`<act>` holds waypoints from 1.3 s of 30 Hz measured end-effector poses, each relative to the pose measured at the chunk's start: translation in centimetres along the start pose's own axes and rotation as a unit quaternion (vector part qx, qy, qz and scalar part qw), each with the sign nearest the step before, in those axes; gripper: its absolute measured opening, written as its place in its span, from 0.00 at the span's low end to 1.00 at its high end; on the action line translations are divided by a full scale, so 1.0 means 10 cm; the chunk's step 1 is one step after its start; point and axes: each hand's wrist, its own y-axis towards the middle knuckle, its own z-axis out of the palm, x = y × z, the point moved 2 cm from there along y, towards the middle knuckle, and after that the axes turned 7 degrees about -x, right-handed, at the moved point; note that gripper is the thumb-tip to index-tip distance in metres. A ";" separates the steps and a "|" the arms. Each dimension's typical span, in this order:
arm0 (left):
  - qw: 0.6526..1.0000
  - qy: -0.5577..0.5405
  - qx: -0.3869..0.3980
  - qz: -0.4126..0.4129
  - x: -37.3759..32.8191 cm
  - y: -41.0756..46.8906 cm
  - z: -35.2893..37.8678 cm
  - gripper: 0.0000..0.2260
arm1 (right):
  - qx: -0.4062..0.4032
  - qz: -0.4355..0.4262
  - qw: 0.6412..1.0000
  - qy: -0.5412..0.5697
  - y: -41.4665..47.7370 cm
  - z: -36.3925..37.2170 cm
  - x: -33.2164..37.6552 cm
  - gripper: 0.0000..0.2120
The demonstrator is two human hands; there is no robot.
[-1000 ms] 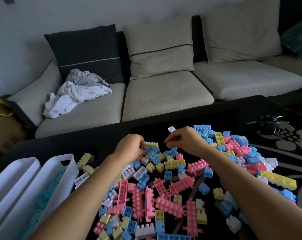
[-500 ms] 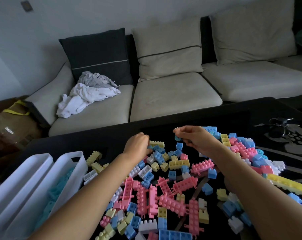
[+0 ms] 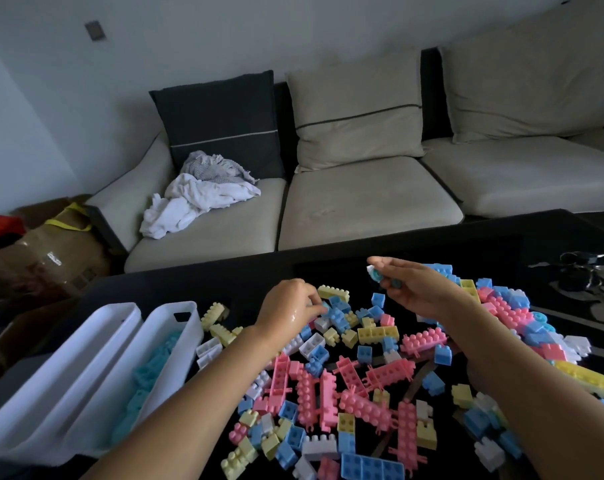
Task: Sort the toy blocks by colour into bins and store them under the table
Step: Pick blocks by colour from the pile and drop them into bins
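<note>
Blocks (image 3: 362, 375) are one big pink, blue, yellow and white heap on the near part of the black desk (image 3: 189, 285). The left hand (image 3: 290, 306) is curled down into the far side of the heap, pinching a blue block (image 3: 325, 306). The right hand (image 3: 411, 289) is up off the pile, gripping small blue-and-white pieces (image 3: 376, 273). There are two white bins at the left; the empty one (image 3: 86, 344) sits beside the one with light blue blocks (image 3: 162, 311). Keys (image 3: 580, 268) are far right, and laundry (image 3: 203, 199) is on the sofa (image 3: 362, 202) behind.

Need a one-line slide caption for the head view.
Left hand reaches into the mixed block pile; right hand holds small teal pieces above it, white bin alongside.
</note>
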 end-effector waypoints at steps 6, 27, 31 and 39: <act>0.998 -0.046 0.039 -0.024 0.04 -0.24 -0.14 0.08 | -0.035 0.036 0.999 -0.005 -0.07 0.06 0.02 0.12; 0.935 0.039 0.068 -0.347 1.54 -1.50 -1.35 0.13 | 0.091 0.214 0.970 0.073 -0.26 2.88 -0.51 0.12; 0.938 0.104 0.086 -0.320 1.59 -1.52 -1.28 0.14 | 0.097 0.188 0.977 -0.016 -0.35 3.19 -0.57 0.15; 0.952 0.090 0.057 -0.286 1.58 -1.37 -1.20 0.14 | 0.085 0.147 0.985 -0.027 -0.48 2.81 -0.30 0.19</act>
